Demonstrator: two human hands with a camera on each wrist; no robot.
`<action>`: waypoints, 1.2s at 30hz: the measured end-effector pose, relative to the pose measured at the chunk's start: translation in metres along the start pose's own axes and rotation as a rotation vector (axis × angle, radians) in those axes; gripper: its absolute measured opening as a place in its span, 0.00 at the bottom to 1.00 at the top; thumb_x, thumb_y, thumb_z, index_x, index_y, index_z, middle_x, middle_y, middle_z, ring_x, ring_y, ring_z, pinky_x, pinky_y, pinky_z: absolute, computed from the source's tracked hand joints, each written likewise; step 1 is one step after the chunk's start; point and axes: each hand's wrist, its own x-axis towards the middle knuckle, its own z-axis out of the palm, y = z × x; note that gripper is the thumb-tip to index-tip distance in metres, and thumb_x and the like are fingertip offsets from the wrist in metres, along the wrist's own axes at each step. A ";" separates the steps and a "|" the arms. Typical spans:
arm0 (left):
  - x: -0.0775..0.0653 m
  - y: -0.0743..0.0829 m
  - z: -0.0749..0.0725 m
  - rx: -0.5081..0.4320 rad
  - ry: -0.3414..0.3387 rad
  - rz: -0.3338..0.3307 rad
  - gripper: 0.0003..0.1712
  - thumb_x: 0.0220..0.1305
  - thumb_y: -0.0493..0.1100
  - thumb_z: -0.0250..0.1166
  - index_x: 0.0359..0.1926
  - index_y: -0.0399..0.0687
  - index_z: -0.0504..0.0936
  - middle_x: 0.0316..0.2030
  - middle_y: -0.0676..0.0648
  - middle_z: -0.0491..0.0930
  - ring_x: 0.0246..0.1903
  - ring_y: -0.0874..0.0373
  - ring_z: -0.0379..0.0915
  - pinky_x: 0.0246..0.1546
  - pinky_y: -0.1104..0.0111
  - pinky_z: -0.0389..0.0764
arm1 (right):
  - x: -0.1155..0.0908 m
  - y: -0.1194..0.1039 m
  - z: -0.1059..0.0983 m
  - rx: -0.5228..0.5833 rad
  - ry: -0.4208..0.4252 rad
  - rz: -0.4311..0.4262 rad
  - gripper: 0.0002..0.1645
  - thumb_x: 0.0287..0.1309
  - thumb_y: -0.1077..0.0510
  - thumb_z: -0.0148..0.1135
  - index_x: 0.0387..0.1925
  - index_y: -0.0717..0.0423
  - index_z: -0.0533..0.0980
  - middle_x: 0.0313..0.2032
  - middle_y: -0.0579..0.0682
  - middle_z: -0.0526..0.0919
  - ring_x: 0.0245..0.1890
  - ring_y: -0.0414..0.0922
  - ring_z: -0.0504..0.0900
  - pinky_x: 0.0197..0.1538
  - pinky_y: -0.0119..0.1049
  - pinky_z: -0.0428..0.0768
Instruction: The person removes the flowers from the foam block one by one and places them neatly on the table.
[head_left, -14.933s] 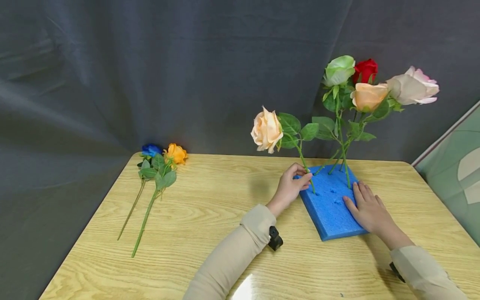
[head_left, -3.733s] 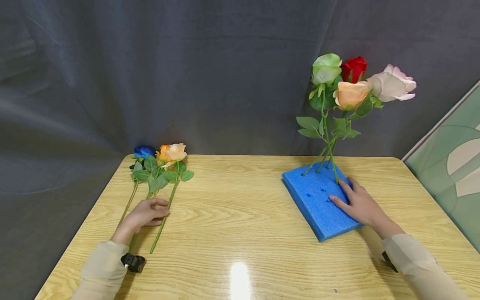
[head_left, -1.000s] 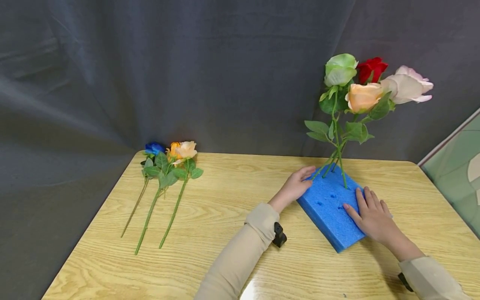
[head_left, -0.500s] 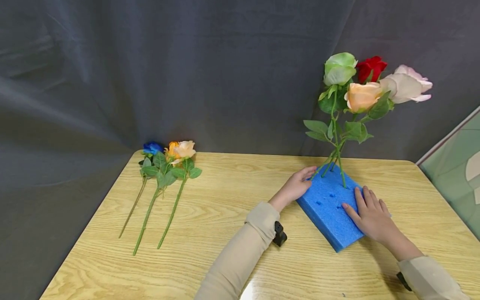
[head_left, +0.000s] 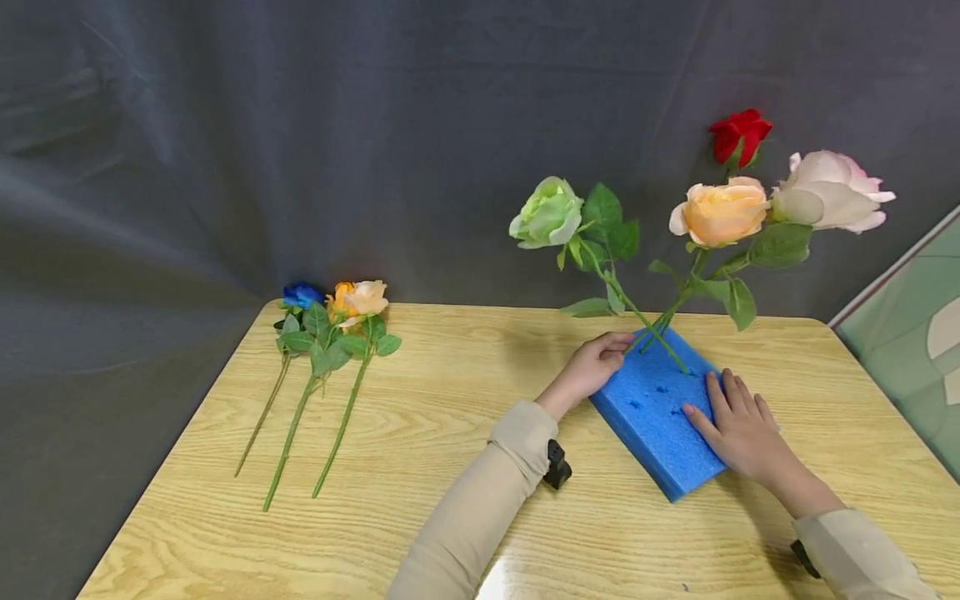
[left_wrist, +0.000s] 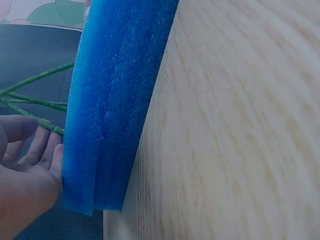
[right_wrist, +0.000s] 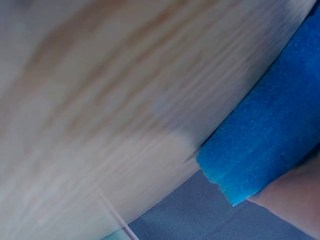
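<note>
In the head view, my left hand (head_left: 596, 364) is at the back left of a blue foam block (head_left: 660, 433), its fingers curled round the base of a green rose stem (left_wrist: 52, 128) where it enters the foam. My right hand (head_left: 750, 433) lies with spread fingers on the block's right side, pressing it. A green rose (head_left: 547, 215) leans left, its stem still stuck in the foam. A peach rose (head_left: 723, 212), a red rose (head_left: 738, 137) and a pinkish-white rose (head_left: 832, 192) stand behind it. Several small holes mark the foam's top.
On the left of the wooden table (head_left: 435, 433) lie a blue rose (head_left: 302, 295), an orange rose (head_left: 341, 302) and another peach rose (head_left: 369, 297). A dark curtain (head_left: 450, 150) hangs behind the table. A green patterned panel (head_left: 915, 308) stands at the right.
The green rose has swung from upright over to the left, and the peach and pinkish-white roses have shifted. Earlier, the second peach rose was moved from the foam to the table's left.
</note>
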 end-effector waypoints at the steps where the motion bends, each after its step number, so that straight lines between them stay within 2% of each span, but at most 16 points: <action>1: 0.000 0.000 0.000 0.003 0.009 0.005 0.21 0.73 0.37 0.49 0.65 0.47 0.71 0.60 0.42 0.74 0.60 0.51 0.72 0.54 0.76 0.76 | 0.000 0.000 0.000 -0.001 0.001 0.001 0.48 0.72 0.38 0.35 0.70 0.76 0.41 0.68 0.80 0.42 0.69 0.74 0.42 0.64 0.73 0.44; 5: 0.001 -0.002 0.001 -0.025 0.047 0.016 0.21 0.71 0.35 0.51 0.64 0.44 0.71 0.60 0.42 0.75 0.60 0.51 0.72 0.54 0.77 0.76 | 0.000 -0.001 -0.001 0.000 -0.004 0.005 0.48 0.72 0.38 0.34 0.70 0.76 0.41 0.68 0.80 0.42 0.69 0.74 0.41 0.65 0.73 0.44; 10: 0.001 -0.001 0.001 -0.130 0.070 0.008 0.22 0.71 0.35 0.51 0.65 0.44 0.70 0.61 0.43 0.74 0.62 0.50 0.71 0.56 0.75 0.76 | 0.001 -0.001 -0.002 0.000 -0.001 0.004 0.48 0.72 0.38 0.34 0.70 0.76 0.41 0.68 0.80 0.42 0.69 0.74 0.41 0.65 0.73 0.44; 21: -0.001 0.009 -0.001 -0.256 0.034 0.034 0.24 0.72 0.37 0.51 0.68 0.48 0.66 0.65 0.44 0.70 0.65 0.51 0.66 0.61 0.71 0.73 | 0.001 -0.001 -0.001 -0.005 0.001 0.009 0.48 0.72 0.37 0.33 0.70 0.76 0.42 0.68 0.80 0.42 0.69 0.74 0.42 0.65 0.72 0.44; 28: -0.003 0.021 0.004 -0.338 0.035 0.079 0.27 0.71 0.33 0.50 0.69 0.45 0.64 0.67 0.43 0.67 0.67 0.50 0.64 0.63 0.70 0.72 | 0.002 -0.001 0.000 -0.013 0.003 0.010 0.49 0.72 0.37 0.33 0.70 0.76 0.42 0.68 0.81 0.43 0.69 0.74 0.43 0.65 0.73 0.44; 36: -0.005 0.028 0.008 -0.394 0.006 0.075 0.29 0.72 0.33 0.49 0.71 0.46 0.59 0.68 0.42 0.65 0.67 0.47 0.63 0.65 0.67 0.71 | 0.002 0.000 0.002 -0.018 0.005 0.011 0.48 0.72 0.37 0.32 0.70 0.77 0.43 0.68 0.81 0.43 0.68 0.75 0.44 0.64 0.73 0.45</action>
